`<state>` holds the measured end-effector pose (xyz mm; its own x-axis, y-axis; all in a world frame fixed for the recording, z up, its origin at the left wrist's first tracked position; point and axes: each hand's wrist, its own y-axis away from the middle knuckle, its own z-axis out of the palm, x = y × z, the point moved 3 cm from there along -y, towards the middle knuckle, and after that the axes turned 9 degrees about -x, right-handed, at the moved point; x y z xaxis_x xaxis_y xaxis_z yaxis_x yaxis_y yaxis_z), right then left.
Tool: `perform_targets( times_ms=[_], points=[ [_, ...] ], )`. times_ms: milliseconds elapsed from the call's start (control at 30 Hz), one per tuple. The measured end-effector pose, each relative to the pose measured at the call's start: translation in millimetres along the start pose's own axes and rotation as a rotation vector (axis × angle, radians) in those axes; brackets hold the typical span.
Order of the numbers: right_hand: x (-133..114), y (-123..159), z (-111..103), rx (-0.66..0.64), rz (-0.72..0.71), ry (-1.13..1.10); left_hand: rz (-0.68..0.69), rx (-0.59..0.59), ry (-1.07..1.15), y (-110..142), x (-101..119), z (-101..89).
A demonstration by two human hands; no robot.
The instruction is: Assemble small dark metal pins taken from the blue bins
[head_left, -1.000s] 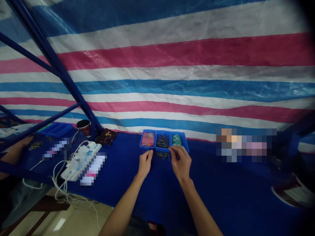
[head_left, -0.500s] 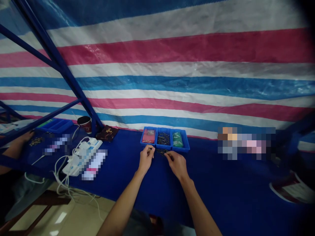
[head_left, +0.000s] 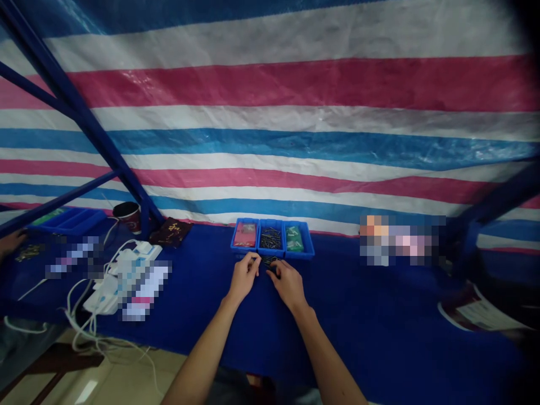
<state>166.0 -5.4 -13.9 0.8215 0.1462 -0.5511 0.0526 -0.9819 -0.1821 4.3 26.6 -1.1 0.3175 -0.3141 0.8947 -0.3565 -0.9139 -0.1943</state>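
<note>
Head view on my monitor, left hand (head_left: 243, 277) pinched narrow, cannot tell whether anything is held, right hand (head_left: 289, 285) loosely curled, loose nails (head_left: 269, 261) between the hands, blue nail tray (head_left: 270, 238) just beyond them.

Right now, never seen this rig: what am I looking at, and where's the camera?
No machine here: a person works with bare hands, and the one view comes from a camera worn on their head, looking forward and down. The left hand and right hand are at a small loose pile of thin metal pins on a blue-covered table, just in front of three blue plastic trays. The middle tray holds more pins. Whether the fingers grip any is too small to tell. A white power strip lies to the left, and another person's hand shows at the far left edge.
</note>
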Motion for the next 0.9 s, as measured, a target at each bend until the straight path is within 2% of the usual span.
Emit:
perform_targets(
  times_ms=[900],
  points=[
    [-1.9, -1.0, -0.6, -0.037, 0.009, -0.02, -0.014, -0.015, -0.02, 0.5, 0.9, 0.2]
  ],
)
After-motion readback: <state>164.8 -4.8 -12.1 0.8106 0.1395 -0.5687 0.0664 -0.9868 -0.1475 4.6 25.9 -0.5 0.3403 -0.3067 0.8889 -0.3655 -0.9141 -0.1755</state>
